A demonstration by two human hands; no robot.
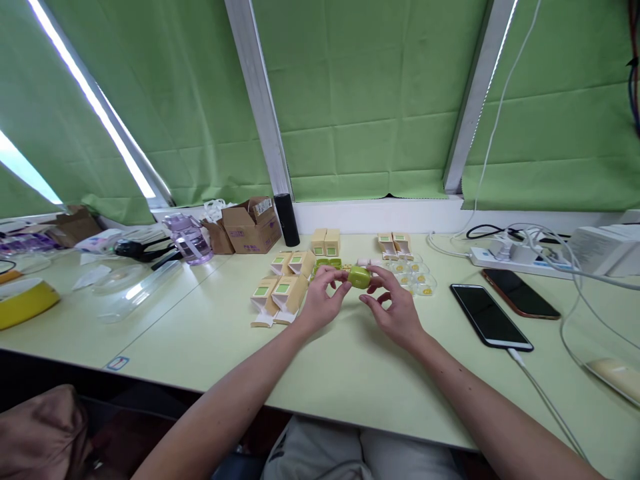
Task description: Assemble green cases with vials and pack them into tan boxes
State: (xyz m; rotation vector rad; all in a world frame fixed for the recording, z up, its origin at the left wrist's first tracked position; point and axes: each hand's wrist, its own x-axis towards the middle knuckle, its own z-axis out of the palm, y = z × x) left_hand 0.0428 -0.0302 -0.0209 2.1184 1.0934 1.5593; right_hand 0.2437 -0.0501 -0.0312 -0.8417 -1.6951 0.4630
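Between my two hands, above the table, is a small glossy green container (359,277) with rounded sides. My left hand (326,297) pinches it from the left with its fingertips. From the right, the fingers of my right hand (396,307) hold its other side. More green pieces (334,263) lie just behind my left hand, partly hidden by it. Several small cream cartons (289,297) with green label squares and open flaps lie left of my hands. Clear rounded plastic pieces with yellow centres (424,280) rest to the right, behind my right hand.
Cream cartons (326,243) stand farther back, with two open ones (395,245) to their right. Two phones (491,317) and a power strip (520,262) with cables lie right. A cardboard box (251,227), black cylinder (287,220) and purple bottle (189,240) stand back left.
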